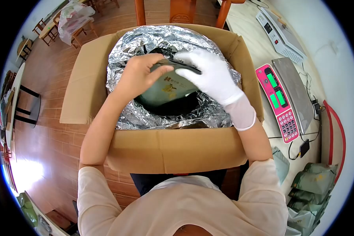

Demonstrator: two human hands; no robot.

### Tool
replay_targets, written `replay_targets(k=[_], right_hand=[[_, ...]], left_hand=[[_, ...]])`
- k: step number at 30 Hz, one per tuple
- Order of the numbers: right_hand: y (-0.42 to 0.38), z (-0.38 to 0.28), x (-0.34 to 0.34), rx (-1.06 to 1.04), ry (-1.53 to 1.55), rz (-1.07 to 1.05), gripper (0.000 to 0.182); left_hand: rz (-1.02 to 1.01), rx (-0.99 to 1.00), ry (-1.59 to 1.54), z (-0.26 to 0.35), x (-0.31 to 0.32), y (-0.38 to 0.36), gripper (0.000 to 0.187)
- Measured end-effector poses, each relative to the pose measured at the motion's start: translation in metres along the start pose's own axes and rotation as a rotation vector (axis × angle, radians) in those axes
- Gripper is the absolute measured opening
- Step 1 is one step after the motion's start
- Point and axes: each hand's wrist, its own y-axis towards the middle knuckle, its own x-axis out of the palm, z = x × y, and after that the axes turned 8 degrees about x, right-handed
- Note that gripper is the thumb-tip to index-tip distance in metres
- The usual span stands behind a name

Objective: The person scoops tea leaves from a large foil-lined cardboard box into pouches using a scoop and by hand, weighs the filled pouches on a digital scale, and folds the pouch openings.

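Here, bare left fingers (156, 70) and white-gloved right fingers (188, 67) pinch green printed pouch (167, 87) above silver foil liner (124, 51).

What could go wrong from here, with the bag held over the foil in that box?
The left hand and gloved right hand grip the bag only near its top edge, so it might slip or tip; whether it holds anything is hidden.

Crumpled foil surrounds the bag closely and could snag or tear if brushed.

Both forearms reach over the near side of the box, so a bump might shift it.
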Motion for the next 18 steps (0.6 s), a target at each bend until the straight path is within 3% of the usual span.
replay_targets(k=[2,11,15,18], right_hand=[[-0.003,0.000,0.008,0.002,-0.104,-0.037,0.021],[-0.011,0.009,0.005,0.011,-0.149,-0.057,0.024],[-0.011,0.007,0.012,0.010,-0.018,-0.038,0.022],[-0.010,0.006,0.009,0.020,-0.116,-0.104,0.023]], left_hand=[[0.002,0.031,-0.012,0.002,0.004,-0.002,0.016],[-0.110,-0.065,-0.019,0.006,-0.002,0.001,0.020],[-0.069,0.057,-0.034,0.003,0.010,-0.005,0.015],[-0.087,0.080,-0.027,0.005,0.012,-0.003,0.012]])
